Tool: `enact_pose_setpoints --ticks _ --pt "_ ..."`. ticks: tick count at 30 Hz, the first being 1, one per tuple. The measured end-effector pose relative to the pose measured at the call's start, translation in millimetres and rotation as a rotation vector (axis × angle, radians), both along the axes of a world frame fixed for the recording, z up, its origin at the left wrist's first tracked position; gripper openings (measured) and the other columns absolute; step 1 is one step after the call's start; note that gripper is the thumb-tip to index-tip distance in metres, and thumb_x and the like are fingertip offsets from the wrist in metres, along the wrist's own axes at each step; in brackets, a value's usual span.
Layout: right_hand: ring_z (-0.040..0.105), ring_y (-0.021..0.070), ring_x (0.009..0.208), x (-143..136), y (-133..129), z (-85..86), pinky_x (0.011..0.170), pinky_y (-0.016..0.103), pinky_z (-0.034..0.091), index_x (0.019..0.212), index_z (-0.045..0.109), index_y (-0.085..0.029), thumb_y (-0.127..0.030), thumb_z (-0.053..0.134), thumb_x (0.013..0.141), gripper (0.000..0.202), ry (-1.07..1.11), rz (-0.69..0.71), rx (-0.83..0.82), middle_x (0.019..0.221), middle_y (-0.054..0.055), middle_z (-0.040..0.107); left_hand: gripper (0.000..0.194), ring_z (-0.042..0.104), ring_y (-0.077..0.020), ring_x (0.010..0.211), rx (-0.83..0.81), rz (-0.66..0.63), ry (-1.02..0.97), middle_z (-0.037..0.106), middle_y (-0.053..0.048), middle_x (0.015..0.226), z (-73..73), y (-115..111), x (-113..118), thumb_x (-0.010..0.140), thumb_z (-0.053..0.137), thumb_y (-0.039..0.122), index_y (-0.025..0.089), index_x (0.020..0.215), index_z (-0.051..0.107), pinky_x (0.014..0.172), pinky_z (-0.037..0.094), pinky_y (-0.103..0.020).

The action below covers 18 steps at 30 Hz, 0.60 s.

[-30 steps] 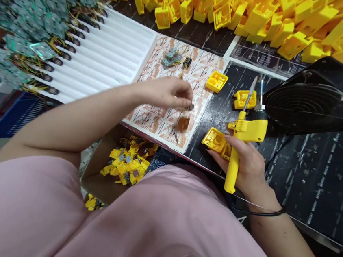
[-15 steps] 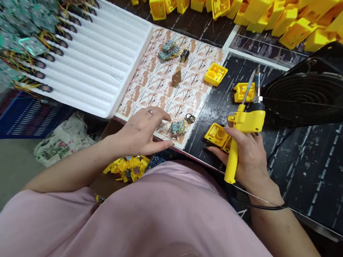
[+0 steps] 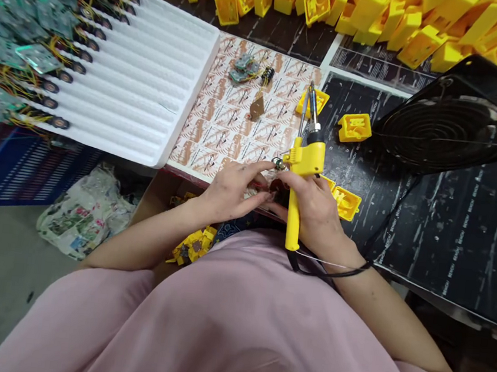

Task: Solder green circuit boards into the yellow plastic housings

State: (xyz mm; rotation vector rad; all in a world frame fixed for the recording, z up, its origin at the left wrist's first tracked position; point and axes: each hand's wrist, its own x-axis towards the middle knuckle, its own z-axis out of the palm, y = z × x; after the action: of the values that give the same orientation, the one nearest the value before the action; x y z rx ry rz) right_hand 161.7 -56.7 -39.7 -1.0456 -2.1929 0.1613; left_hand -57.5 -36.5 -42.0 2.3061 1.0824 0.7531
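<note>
Free black mat (image 3: 430, 229), fan (image 3: 432, 131) behind

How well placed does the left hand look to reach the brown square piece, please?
Probably yes: only patterned sheet shows between the left hand and the brown square piece, though that hand's fingers seem occupied close to the right hand.

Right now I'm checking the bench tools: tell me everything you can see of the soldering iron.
The soldering iron has a yellow, plastic-looking body and handle, a black collar and two slim metal rods pointing forward. The right hand holds it. A black cord and a thin silvery wire show by the handle's lower end. In the view, its tips overlap a yellow case; whether they touch it is unclear.
</note>
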Motion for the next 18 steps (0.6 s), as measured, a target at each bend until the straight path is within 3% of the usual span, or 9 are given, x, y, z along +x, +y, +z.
enact_pose_setpoints --ticks 4,7,11,15,18 --pt "0.070 0.0231 0.091 -4.6 5.6 -1.9 0.082 0.038 0.059 0.139 0.045 -0.026 -0.030 0.064 0.097 0.047 0.068 -0.030 -0.014 0.104 0.005 0.070 0.051 0.074 -0.0156 0.090 -0.147 -0.098 -0.160 0.078 -0.005 0.104 0.4 5.2 1.3 0.101 0.054 0.031 0.019 0.149 0.042 0.081 0.056 -0.028" --pt "0.071 0.0222 0.097 0.1 4.6 1.8 0.083 0.036 0.062 0.140 0.043 -0.029 -0.031 0.070 0.092 0.054 0.189 -0.051 -0.140 0.128 0.008 0.066 0.062 0.072 -0.0149 0.099 -0.097 -0.062 -0.225 0.074 -0.007 0.117 -2.8 7.4 0.4 0.101 0.051 0.029 0.023 0.158 0.028 0.086 0.057 -0.027" --pt "0.070 0.0255 0.114 -0.2 3.5 3.4 0.089 0.038 0.065 0.143 0.036 -0.029 -0.032 0.071 0.091 0.062 0.327 -0.065 -0.299 0.142 0.012 0.055 0.078 0.066 -0.0246 0.118 0.157 0.014 -0.023 0.066 -0.015 0.134 -10.4 9.7 10.6 0.092 0.054 0.028 0.018 0.161 0.021 0.099 0.055 -0.040" --pt "0.056 0.0324 0.138 -0.1 4.5 5.4 0.095 0.042 0.066 0.146 0.033 -0.031 -0.031 0.074 0.089 0.070 0.376 -0.016 -0.345 0.149 0.013 0.048 0.071 0.068 -0.0243 0.101 0.218 0.098 0.149 0.073 -0.013 0.120 -13.8 17.4 19.9 0.093 0.050 0.030 0.014 0.159 0.029 0.090 0.054 -0.039" --pt "0.052 0.0336 0.142 8.8 7.6 9.3 0.098 0.045 0.065 0.147 0.032 -0.031 -0.029 0.074 0.089 0.071 0.379 -0.043 -0.349 0.152 0.012 0.044 0.059 0.068 -0.0201 0.090 0.195 0.147 0.200 0.076 -0.007 0.108 -7.4 32.5 6.0 0.098 0.040 0.021 0.019 0.157 0.036 0.087 0.053 -0.035"
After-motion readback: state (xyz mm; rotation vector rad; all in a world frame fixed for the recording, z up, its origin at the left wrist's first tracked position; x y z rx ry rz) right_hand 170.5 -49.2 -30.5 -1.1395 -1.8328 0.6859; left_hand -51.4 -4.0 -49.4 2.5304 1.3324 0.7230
